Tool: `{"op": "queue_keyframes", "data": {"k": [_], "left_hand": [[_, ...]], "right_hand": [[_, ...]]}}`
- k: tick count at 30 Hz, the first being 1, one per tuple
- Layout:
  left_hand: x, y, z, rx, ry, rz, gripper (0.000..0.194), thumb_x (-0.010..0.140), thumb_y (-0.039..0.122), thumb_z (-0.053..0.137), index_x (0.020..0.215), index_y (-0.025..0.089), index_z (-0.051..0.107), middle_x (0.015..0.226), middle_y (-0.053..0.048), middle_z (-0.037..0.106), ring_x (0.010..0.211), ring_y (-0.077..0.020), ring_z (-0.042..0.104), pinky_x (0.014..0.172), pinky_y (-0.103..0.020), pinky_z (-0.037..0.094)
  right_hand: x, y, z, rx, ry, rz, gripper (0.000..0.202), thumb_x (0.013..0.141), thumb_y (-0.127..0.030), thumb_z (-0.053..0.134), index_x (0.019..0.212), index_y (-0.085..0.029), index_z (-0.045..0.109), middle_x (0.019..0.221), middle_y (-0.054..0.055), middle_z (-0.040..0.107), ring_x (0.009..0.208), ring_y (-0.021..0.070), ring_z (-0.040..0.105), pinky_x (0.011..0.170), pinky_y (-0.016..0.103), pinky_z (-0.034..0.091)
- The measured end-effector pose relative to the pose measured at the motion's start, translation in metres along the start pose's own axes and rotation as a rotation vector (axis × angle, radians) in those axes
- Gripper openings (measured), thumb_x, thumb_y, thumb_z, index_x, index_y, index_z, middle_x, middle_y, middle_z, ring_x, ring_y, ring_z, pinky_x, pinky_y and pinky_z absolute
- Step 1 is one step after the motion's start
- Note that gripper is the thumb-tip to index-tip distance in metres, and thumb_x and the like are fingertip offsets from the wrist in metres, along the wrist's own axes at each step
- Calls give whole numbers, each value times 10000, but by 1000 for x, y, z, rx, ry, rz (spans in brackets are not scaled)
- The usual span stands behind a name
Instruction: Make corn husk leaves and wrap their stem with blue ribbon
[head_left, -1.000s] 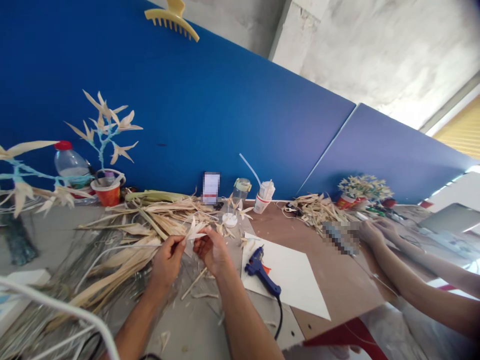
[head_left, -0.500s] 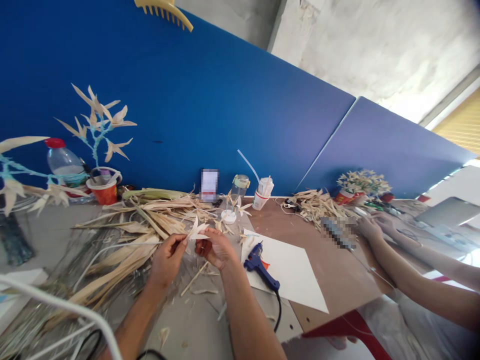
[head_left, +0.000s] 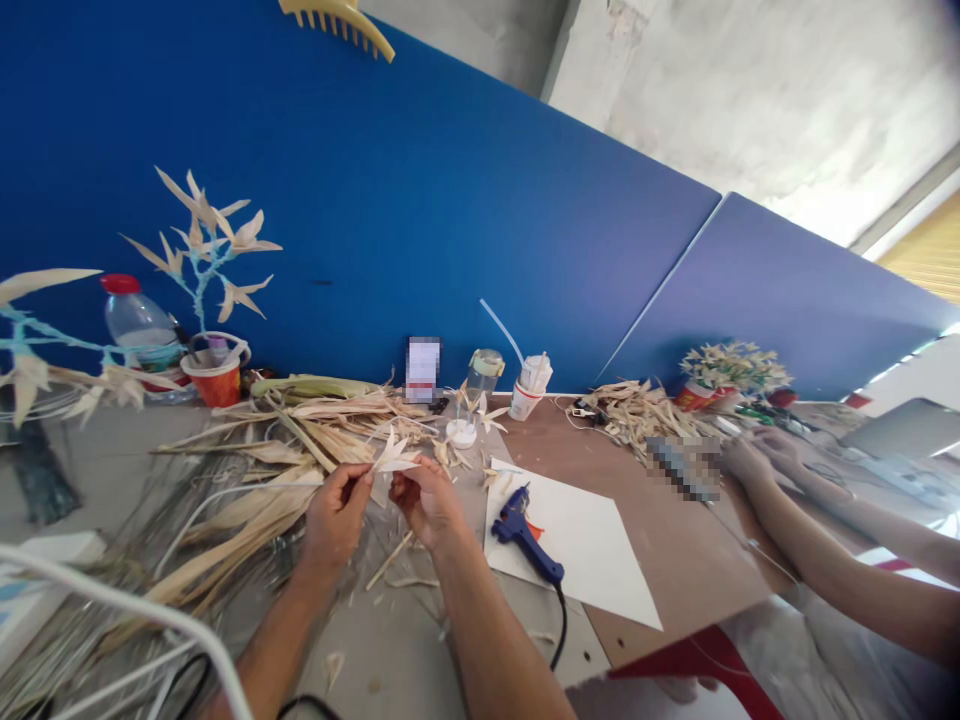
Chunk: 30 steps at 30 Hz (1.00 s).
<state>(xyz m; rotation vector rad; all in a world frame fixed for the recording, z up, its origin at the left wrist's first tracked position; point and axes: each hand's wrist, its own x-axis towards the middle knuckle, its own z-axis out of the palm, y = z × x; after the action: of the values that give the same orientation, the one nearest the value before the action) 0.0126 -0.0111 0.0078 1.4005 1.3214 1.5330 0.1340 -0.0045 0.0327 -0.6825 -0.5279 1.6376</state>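
From the head camera, the only view, little has changed over the last second: my hands keep the pale husk flower (head_left: 391, 456) raised between them, with only a slight shift in how its petals sit. I take that to mean I am still busy with these same petals.

The flower is left of the glue gun (head_left: 527, 535) and farther from me than the gun's handle. My left hand (head_left: 337, 512) is clamped on its base, thumb against fingers. My right hand (head_left: 435, 500), nearer the glue gun, has its fingers curled at a petal's tip; I cannot tell whether they pinch it.

The flower's long axis runs crosswise, from the base in my left hand toward the glue gun's side. Its longest petal points that way, while another stands up toward the blue partition (head_left: 450, 200) beyond the glue gun.
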Motion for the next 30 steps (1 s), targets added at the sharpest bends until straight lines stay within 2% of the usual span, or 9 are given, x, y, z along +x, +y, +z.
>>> {"op": "queue_keyframes", "data": {"k": [5, 12, 23, 30], "left_hand": [[0, -2, -1, -5, -15, 3, 220, 750, 385, 589, 805, 176, 629, 636, 18, 592, 560, -131, 486, 536, -242, 392], [1, 0, -1, -4, -19, 12, 205, 755, 377, 580, 795, 181, 624, 641, 19, 589, 581, -132, 490, 555, -242, 393], [1, -1, -2, 40, 24, 34, 209, 747, 388, 578, 778, 188, 630, 611, 24, 571, 551, -134, 483, 527, -242, 389], [1, -1, -3, 56, 20, 58, 215, 753, 380, 580, 806, 181, 642, 685, 1, 636, 628, -150, 553, 605, -258, 440]], "right_hand": [[1, 0, -2, 54, -29, 65, 107, 550, -100, 657, 599, -158, 582, 481, -42, 561, 433, 52, 435, 447, 153, 333], [1, 2, -4, 46, -39, 66, 107, 552, -108, 648, 622, -161, 588, 490, -43, 556, 445, 54, 438, 453, 152, 335], [-1, 7, -1, -7, -65, -24, 93, 553, -145, 610, 640, -175, 595, 557, -37, 551, 475, 71, 442, 487, 199, 353], [-1, 15, 1, -58, -93, -75, 70, 560, -132, 628, 623, -164, 626, 547, -31, 579, 452, 72, 445, 500, 210, 349]]}}
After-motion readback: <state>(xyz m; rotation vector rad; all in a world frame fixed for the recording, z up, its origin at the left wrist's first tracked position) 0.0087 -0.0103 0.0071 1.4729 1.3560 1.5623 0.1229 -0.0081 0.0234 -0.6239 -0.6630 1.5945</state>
